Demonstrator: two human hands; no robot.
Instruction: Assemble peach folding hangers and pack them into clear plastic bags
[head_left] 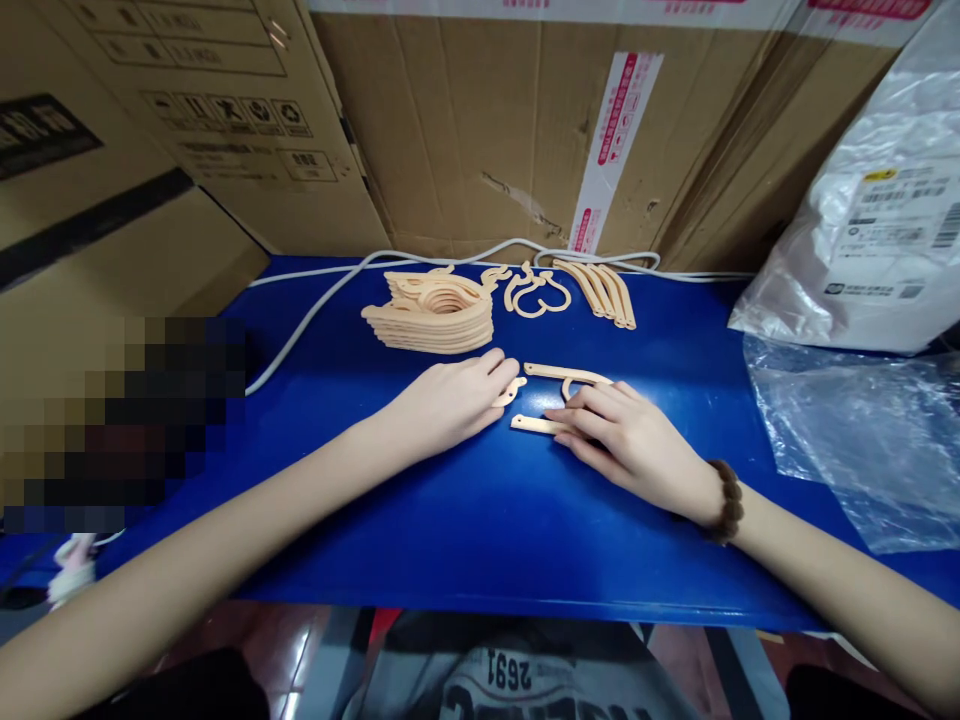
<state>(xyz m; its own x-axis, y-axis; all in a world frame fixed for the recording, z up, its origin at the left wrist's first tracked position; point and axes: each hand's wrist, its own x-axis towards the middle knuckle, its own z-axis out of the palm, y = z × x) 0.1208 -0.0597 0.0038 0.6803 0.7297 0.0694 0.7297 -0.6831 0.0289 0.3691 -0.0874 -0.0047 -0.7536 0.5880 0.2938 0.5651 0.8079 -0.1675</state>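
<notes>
On the blue table [480, 520] both my hands lie flat over loose peach-coloured plastic hanger parts. My left hand [450, 400] has its fingers stretched out, the tips touching a small hook piece [508, 392]. My right hand [626, 440] is spread flat, its fingers pressing on a straight arm piece [532, 424] and partly covering a curved arm piece [566, 374]. Behind them rest a stack of assembled hangers [435, 310], a few loose hook pieces [536, 295] and a row of arm pieces [600, 290].
Large cardboard boxes [510, 130] wall the back and left. A white cable [315, 310] runs along the back of the table. A white parcel bag [877, 220] and clear plastic film [855, 440] lie at the right. A bead bracelet [729, 500] circles my right wrist.
</notes>
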